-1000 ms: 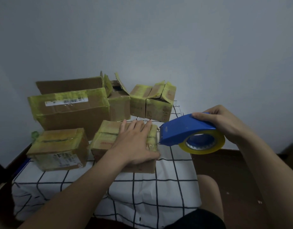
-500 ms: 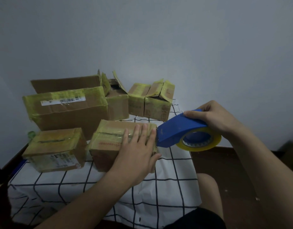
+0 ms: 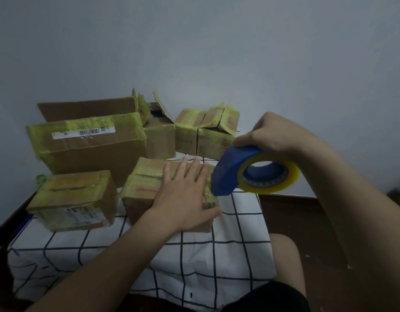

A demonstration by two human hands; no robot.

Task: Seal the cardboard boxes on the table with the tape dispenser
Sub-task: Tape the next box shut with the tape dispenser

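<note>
A small cardboard box (image 3: 145, 185) wrapped in yellowish tape lies near the table's front middle. My left hand (image 3: 185, 194) presses flat on its top and right end, fingers straight. My right hand (image 3: 275, 134) grips the blue tape dispenser (image 3: 235, 170) from above; its yellow tape roll (image 3: 268, 174) faces me. The dispenser's front edge touches the right end of the box, just beside my left fingers.
Another taped box (image 3: 75, 199) sits at the front left. Behind stand a large box with a barcode label (image 3: 88, 145), a box with raised flaps (image 3: 160, 136) and two small boxes (image 3: 208, 134). A white grid-pattern cloth (image 3: 194, 255) covers the table; my knee (image 3: 284, 255) is beside its right edge.
My right hand has brought the dispenser left and down until it meets the box's right end. My left hand has slid toward the box's right end, still pressing.
</note>
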